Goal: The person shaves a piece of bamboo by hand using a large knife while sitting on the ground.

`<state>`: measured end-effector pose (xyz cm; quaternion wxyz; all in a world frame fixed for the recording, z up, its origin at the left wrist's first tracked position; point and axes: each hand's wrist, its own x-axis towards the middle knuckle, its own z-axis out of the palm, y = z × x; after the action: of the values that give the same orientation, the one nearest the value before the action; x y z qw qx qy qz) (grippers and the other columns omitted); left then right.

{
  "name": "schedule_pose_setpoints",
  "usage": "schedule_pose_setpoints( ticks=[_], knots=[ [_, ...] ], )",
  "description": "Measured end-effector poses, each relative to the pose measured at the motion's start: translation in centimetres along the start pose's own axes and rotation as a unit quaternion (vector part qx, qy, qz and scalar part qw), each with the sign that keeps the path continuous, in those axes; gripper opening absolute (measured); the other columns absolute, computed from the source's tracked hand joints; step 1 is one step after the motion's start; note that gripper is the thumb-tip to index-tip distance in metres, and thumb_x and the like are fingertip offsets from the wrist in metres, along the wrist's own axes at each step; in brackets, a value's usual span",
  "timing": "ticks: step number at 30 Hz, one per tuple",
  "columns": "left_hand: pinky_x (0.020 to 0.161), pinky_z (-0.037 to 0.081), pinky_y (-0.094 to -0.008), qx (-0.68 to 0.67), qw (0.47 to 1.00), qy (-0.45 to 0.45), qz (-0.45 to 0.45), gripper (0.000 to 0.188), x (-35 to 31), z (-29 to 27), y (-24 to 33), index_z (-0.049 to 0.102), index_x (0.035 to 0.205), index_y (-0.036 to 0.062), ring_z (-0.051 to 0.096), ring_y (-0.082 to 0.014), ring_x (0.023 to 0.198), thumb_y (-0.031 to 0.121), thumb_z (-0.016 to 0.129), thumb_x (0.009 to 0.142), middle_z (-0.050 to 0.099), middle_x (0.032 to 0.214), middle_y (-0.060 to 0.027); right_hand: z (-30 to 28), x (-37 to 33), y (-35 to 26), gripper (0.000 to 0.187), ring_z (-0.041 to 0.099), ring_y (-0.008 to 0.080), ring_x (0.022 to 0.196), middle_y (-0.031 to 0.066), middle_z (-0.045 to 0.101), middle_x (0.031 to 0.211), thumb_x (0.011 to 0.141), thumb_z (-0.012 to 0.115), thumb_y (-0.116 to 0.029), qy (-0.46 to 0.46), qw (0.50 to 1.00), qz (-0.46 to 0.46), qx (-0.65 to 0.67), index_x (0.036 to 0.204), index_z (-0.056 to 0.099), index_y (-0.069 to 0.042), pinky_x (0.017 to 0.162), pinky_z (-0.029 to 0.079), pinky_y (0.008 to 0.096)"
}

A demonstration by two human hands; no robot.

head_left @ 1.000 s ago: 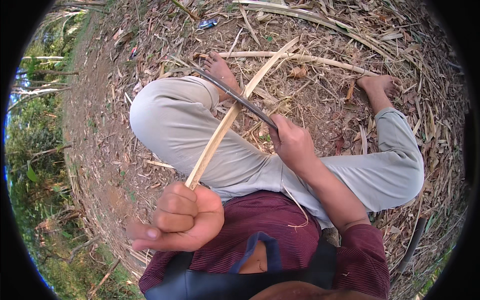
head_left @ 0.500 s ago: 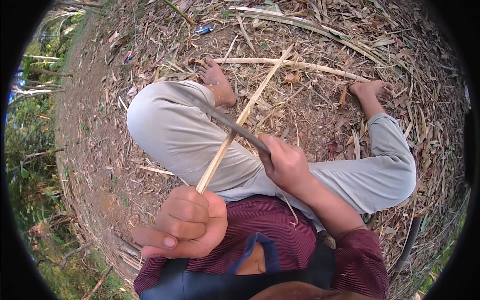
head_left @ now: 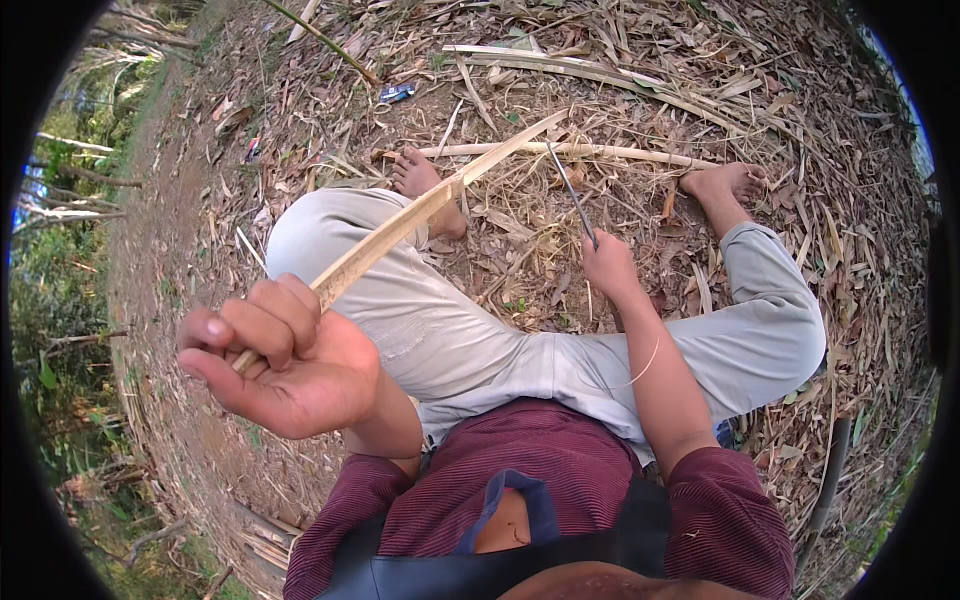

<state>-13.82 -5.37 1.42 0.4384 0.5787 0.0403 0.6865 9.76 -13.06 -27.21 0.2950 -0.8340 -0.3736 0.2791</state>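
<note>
My left hand (head_left: 300, 350), raised at the left with its fingers curled round one end, grips a long pale strip of split wood or bamboo (head_left: 400, 225). The strip slants up and away over my bent left knee, and its far end is above the ground near my feet. My right hand (head_left: 610, 265), in front of my lap, is closed round the handle of a knife (head_left: 572, 190). Its narrow dark blade points away from me, its tip short of the strip and apart from it. A thin curled shaving (head_left: 648, 368) hangs by my right forearm.
Another long pale strip (head_left: 630, 153) lies on the ground between my bare feet. Several more strips (head_left: 600, 70) lie beyond it. A small blue packet (head_left: 397, 93) and a green stem (head_left: 325, 42) rest among dry leaves. A dark stick (head_left: 829, 480) lies at the right.
The blade, which crossed the strip before, has come away to the right and points away from me. My left hand has risen leftward with the strip, whose angle is now flatter.
</note>
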Motion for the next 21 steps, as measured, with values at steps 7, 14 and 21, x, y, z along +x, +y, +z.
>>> schedule_pose_setpoints(
  ticks=[7, 14, 21],
  knots=[
    [0.051, 0.027, -0.0276, -0.087, 0.969, -0.225, 0.047, 0.073, 3.5, 4.1, -2.2, 0.045, 0.119, 0.0018, 0.031, -0.0112, 0.049, 0.07, 0.035, 0.095, 0.036, 0.063, -0.0025, 2.2, 1.9, 2.6, 0.033, 0.069, 0.0401, 0.088, 0.0274, 0.069, 0.088, 0.089, 0.06, -0.024, -0.13, 0.985, 0.114, 0.023, 0.098, 0.067, 0.007, 0.082, 0.055, 0.0469],
    [0.041, 0.033, -0.022, -0.167, 0.848, -0.48, -0.149, 0.078, 10.5, 6.4, -4.9, 0.045, 0.1, 0.0035, 0.043, -0.0106, 0.04, 0.08, 0.033, 0.089, 0.047, 0.053, -0.0011, 2.0, 0.1, 1.4, 0.039, 0.069, 0.041, 0.087, 0.0254, 0.07, 0.091, 0.084, 0.069, -0.022, -0.128, 0.985, 0.014, -0.111, 0.11, 0.058, 0.005, 0.082, 0.055, 0.0465],
    [0.045, 0.031, -0.0233, -0.104, 0.752, -0.613, -0.22, 0.075, 17.0, 6.2, -5.7, 0.049, 0.094, 0.0031, 0.035, -0.0074, 0.04, 0.076, 0.032, 0.093, 0.038, 0.05, 0.0072, 3.5, 1.4, 0.6, 0.031, 0.067, 0.0265, 0.072, 0.0192, 0.07, 0.093, 0.093, 0.055, -0.022, -0.071, 0.984, 0.108, 0.121, 0.107, 0.059, 0.005, 0.061, 0.054, 0.0404]
  ],
)
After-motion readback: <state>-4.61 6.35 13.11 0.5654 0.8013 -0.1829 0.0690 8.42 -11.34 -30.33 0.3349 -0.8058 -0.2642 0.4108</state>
